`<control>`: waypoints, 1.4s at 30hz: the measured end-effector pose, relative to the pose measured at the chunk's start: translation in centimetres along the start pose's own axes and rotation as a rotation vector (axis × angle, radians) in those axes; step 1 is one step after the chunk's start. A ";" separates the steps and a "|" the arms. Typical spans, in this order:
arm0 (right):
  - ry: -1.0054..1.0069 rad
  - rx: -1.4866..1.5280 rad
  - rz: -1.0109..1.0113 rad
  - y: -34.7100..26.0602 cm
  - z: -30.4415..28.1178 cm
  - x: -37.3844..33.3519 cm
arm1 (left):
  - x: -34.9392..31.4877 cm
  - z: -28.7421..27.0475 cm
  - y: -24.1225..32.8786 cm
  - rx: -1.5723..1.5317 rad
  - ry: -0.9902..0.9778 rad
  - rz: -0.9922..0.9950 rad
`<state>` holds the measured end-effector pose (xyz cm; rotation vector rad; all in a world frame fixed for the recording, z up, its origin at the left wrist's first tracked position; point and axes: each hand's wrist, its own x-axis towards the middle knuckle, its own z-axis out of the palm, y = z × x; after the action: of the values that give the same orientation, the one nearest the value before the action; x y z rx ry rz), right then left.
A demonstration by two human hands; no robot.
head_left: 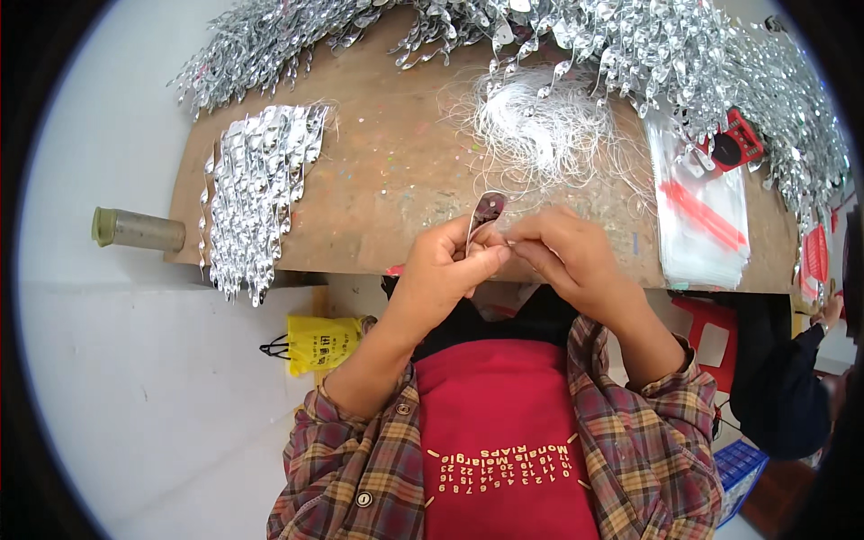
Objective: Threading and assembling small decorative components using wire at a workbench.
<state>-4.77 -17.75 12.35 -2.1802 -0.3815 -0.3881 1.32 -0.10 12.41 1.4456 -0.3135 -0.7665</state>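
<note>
My left hand (441, 270) is closed on a shiny spoon-shaped metal piece (489, 209), which sticks up above the fingers and mirrors dark red. Close beside it, my right hand (576, 261) pinches something at its fingertips, too small to make out; it may be a thin cord. The two hands nearly touch over the front edge of the table (387, 189). Beyond them lies a loose tangle of thin white cords (540, 126). To the left, rows of silver spoon-shaped pieces (261, 198) are laid out, their lower ends hanging past the edge.
Heaps of silver pieces (630, 40) line the far side. Clear plastic bags (702, 225) and a red-and-black device (736, 144) lie at the right. A metal tube (139, 230) juts out at the left. Below are a yellow bag (322, 344) and a red stool (711, 337). Another person (783, 387) sits far right.
</note>
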 end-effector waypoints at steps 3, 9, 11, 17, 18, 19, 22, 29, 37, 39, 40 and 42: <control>-0.016 -0.234 -0.100 -0.1 -1.0 -0.4 | -0.2 0.0 -0.4 0.014 -0.050 -0.053; 0.171 0.161 0.214 -2.5 -1.5 -0.9 | -0.8 0.8 -0.6 -0.230 -0.135 0.155; 0.232 0.361 0.267 -2.8 -1.5 -0.8 | -1.0 0.8 -0.4 -0.182 -0.168 0.186; 0.235 0.439 0.315 -2.9 -1.0 -0.9 | -1.3 0.9 0.0 -0.198 -0.176 0.203; 0.260 0.462 0.324 -2.9 -1.0 -0.9 | -1.3 0.9 -0.1 -0.199 -0.176 0.202; 0.285 0.485 0.332 -2.8 -0.9 -0.9 | -1.3 0.8 -0.3 -0.207 -0.176 0.200; 0.334 0.511 0.333 -2.5 -0.8 -0.8 | -1.3 0.7 -0.4 -0.207 -0.176 0.206; 0.331 0.506 0.343 -2.3 -0.7 -1.0 | -1.3 0.7 -0.6 -0.227 -0.152 0.186; 0.345 0.509 0.318 -2.3 -0.7 -1.0 | -1.1 0.8 -0.5 -0.238 -0.151 0.177; 0.327 0.476 0.311 -2.4 -0.5 -1.2 | -1.1 0.7 -0.6 -0.244 -0.141 0.176; 0.310 0.443 0.304 -2.4 -0.5 -1.3 | -1.1 0.7 -0.7 -0.240 -0.144 0.181; 0.289 0.368 0.271 -2.2 -0.5 -1.6 | -1.0 0.7 -0.7 -0.235 -0.152 0.188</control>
<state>-7.15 -17.10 13.55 -1.7551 0.0068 -0.4350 -0.08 0.05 12.11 1.1224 -0.4530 -0.7351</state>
